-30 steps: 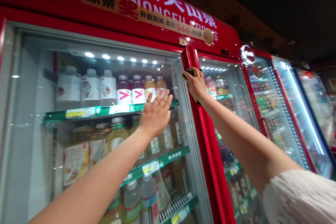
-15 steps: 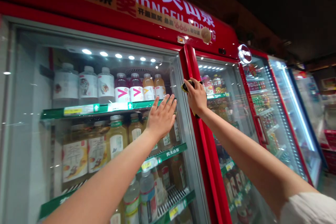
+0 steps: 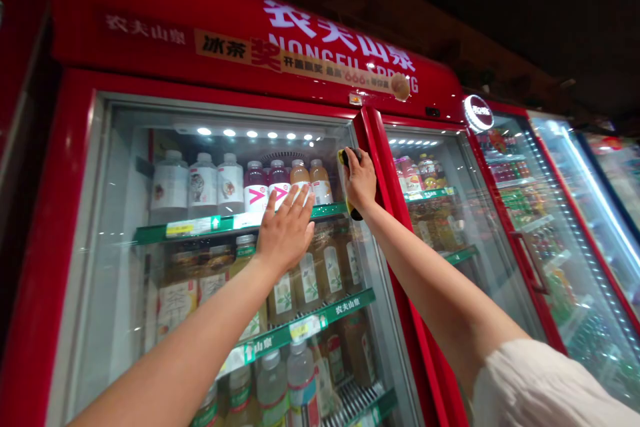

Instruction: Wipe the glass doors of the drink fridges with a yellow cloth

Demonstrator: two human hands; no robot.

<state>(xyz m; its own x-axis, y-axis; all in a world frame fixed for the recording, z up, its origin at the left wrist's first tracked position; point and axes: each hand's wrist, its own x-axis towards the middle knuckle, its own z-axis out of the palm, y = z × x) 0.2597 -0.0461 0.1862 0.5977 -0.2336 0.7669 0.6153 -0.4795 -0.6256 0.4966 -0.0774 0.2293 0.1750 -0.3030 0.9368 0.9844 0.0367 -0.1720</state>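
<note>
Here's the right hand (image 3: 361, 180), fingers curled round a black-and-yellow tool (image 3: 355, 215) at the right edge of the near glass door (image 3: 120, 280), just left of the red strip (image 3: 372, 133)! The left hand (image 3: 285, 230) spreads wide, empty, before the bottles (image 3: 256, 195); touching glass? Can't tell.

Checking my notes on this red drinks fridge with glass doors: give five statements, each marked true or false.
The bare right hand holds a black-and-yellow object. True.
The bare left hand is clenched in a fist. False: it is open, in front of the clear glass door.
Purple bottles with white labels stand on the green-edged top shelf. True.
Every lamp inside is off. False: round white lamps glow in a row.
A white fabric sleeve covers part of the right arm. True.
</note>
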